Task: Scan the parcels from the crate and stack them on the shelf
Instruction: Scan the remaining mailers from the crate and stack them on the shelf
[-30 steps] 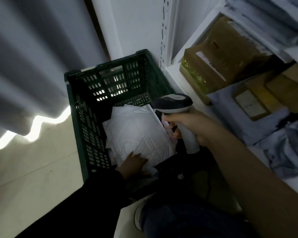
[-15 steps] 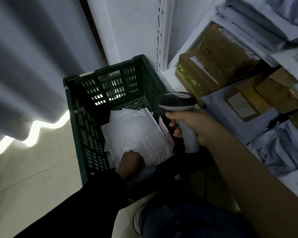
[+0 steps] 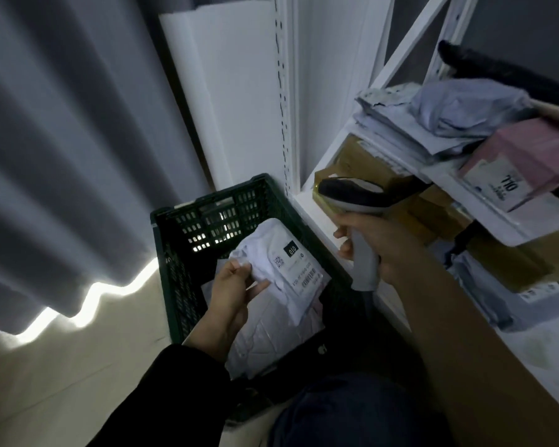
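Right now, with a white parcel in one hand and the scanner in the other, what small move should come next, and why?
Probably swing the scanner over the label. The left hand holds the white parcel above the crate, barcode label facing up, while the right hand grips the scanner off to the side, seemingly aimed past it.

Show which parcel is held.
The white labelled parcel, gripped by the left hand over the crate; the others lie untouched in it or on the shelf.
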